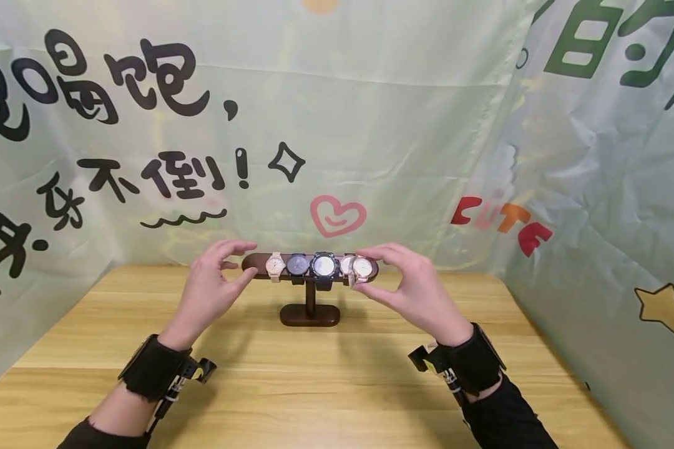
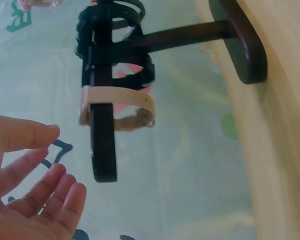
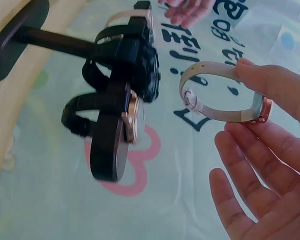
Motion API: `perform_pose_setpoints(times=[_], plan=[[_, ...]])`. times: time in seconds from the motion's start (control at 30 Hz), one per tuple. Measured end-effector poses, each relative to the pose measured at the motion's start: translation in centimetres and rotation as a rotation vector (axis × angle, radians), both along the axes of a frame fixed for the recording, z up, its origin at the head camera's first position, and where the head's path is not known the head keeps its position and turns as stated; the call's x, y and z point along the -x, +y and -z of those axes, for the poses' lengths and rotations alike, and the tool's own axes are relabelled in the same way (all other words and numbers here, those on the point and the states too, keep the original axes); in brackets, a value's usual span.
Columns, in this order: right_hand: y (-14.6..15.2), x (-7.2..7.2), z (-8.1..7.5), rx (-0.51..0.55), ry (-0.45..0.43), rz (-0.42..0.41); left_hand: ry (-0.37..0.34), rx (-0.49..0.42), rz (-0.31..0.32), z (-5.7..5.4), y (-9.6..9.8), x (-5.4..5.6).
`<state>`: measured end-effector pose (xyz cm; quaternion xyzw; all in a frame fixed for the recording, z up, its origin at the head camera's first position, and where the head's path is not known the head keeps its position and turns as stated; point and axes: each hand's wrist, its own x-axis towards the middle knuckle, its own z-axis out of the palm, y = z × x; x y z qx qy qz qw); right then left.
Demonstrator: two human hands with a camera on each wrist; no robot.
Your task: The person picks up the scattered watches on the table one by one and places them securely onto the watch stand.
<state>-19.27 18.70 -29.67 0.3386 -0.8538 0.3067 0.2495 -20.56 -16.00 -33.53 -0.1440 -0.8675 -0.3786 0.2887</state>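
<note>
A dark wooden watch stand (image 1: pixel 310 298) carries several watches along its bar. My right hand (image 1: pixel 412 284) pinches a watch with a pale strap and rose-gold case (image 3: pixel 220 116) between thumb and fingers. Its strap is buckled in a loop, and in the right wrist view it is apart from the bar's end. Behind it in the head view, a gold-cased watch with a black strap (image 3: pixel 133 117) is partly hidden. My left hand (image 1: pixel 210 280), fingers spread and holding nothing, is beside the bar's left end, nearest the beige watch (image 2: pixel 119 95). A dark-faced watch (image 1: pixel 297 265) and a chunky black watch (image 1: pixel 324 266) sit mid-bar.
The stand's foot rests on a wood-grain table (image 1: pixel 314 380). A pale printed cloth (image 1: pixel 404 143) hangs close behind the stand and along the sides. Each wrist wears a black band with a small camera.
</note>
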Motion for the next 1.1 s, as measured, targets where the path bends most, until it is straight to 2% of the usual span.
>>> perform_pose_setpoints(times=[0.23,0.47,0.77,1.1], plan=[[1.3,0.9,0.0,-0.007,-0.022,0.026,-0.118,0.069,-0.046,0.6,-0.6,0.6],[2.8,1.7,0.0,-0.020,-0.080,0.087,-0.180,0.090,-0.040,1.0,-0.9,1.0],[4.0,2.7,0.2,-0.039,-0.139,0.130,-0.165,0.087,-0.028,1.3,-1.0,1.3],[4.3,3.8,1.3,-0.062,-0.211,0.148,-0.153,0.064,-0.010,1.4,-0.9,1.4]])
